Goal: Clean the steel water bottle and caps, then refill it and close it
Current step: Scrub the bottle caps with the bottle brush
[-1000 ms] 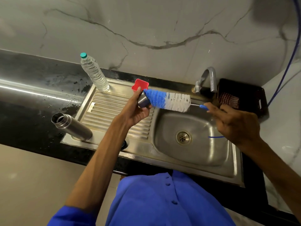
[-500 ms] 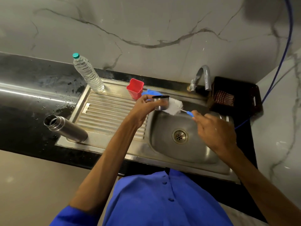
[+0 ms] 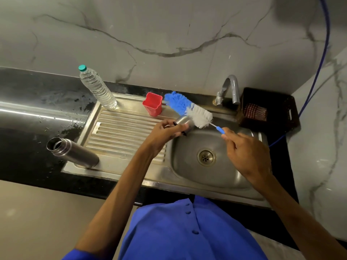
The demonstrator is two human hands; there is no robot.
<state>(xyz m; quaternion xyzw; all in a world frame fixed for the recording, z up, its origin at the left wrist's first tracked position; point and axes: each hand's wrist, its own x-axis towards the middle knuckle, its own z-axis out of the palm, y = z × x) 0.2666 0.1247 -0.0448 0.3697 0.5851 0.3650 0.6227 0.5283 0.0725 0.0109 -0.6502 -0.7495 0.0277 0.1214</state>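
Steel water bottle (image 3: 75, 153) stands uncapped on the near corner of the sink's (image 3: 216, 186) draining board, well to the left of the left hand (image 3: 161, 134), its open mouth up and leaning away toward the black tabletop (image 3: 28, 152) in this wide view, so its long axis looks upright. The left hand grips a steel cap (image 3: 185, 122) over the basin's left edge, fingers curled round it. The right hand (image 3: 247, 152) pinches the blue handle of a bottle brush (image 3: 189, 109), whose white bristles touch the cap while its blue tip reaches past the left hand toward a red cup (image 3: 152, 104). Judging by this, the task is in its cleaning stage: a cap is being scrubbed, and whether the bottle itself is already washed cannot be told. Rinsing, refilling and closing seem left. A plastic water bottle (image 3: 97, 88) stands beyond the left hand; the tap (image 3: 228, 89) lies beyond the right.
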